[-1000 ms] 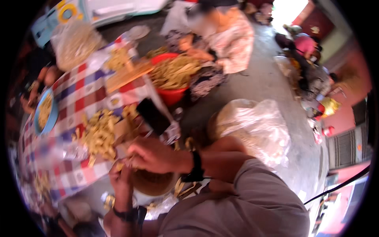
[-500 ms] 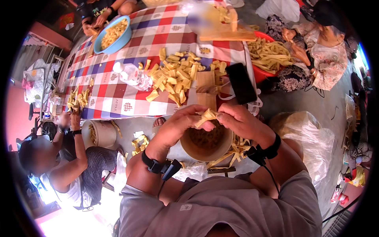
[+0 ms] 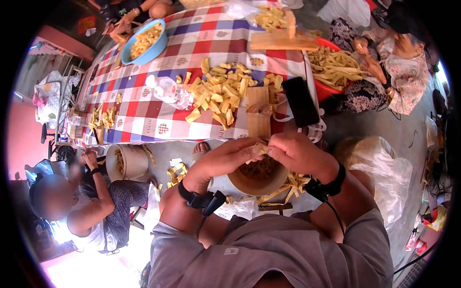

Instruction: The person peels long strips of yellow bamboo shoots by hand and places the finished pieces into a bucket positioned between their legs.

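Between my two hands is a small pale yellow strip piece [image 3: 261, 148], pinched at the fingertips and mostly covered. My left hand [image 3: 233, 157] closes on it from one side, my right hand [image 3: 298, 152] from the other. Both are just above the mouth of a beige bucket [image 3: 240, 186], which has similar pieces inside. Beyond my hands, a heap of short yellow pieces [image 3: 221, 93] lies on the checked tablecloth [image 3: 194, 36]. Next to the heap are a small wooden block [image 3: 258, 126], a black phone [image 3: 301, 102] and a clear plastic bottle [image 3: 170, 93].
At the far left, a person's hands are by a blue basin [image 3: 162, 47] of pieces. A red basin [image 3: 322, 89] of long strips stands before a person at right. Another person sits at left beside a white bucket [image 3: 137, 162]. A plastic bag [image 3: 384, 168] is to my right.
My hands have come closer together around the yellow strip piece, which now shows less. The person at left has lowered their hands from the table edge. The view has shifted slightly.
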Demonstrator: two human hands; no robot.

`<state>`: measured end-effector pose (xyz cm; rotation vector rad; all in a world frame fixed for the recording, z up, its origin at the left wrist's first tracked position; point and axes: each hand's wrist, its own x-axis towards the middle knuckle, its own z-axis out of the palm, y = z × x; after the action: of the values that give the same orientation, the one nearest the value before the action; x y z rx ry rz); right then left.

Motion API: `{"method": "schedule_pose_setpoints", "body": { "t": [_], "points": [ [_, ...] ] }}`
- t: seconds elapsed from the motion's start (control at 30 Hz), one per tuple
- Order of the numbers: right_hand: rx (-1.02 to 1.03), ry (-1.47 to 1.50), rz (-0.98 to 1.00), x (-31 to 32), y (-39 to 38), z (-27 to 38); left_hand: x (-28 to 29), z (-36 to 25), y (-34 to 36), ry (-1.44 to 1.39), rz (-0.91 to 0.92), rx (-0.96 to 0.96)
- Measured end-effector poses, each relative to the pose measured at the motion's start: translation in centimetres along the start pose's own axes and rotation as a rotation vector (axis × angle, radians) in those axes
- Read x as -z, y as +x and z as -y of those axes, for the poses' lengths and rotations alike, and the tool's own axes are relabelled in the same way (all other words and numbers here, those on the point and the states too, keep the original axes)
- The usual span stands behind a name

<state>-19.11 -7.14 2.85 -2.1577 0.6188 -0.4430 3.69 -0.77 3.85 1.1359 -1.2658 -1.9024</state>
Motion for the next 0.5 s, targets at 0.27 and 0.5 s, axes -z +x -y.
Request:
{"method": "schedule_pose_setpoints", "body": {
  "t": [0.27,0.5],
  "points": [
    [-0.063,0.067,-0.011,-1.9,0.2,-0.4,0.4,1.8,1.7,-0.098,-0.002,0.084],
    [-0.087,-0.042,-0.052,-2.2,0.1,-1.2,-0.5,2.6,2.8,-0.330,-0.204,0.162]
  ]
}}
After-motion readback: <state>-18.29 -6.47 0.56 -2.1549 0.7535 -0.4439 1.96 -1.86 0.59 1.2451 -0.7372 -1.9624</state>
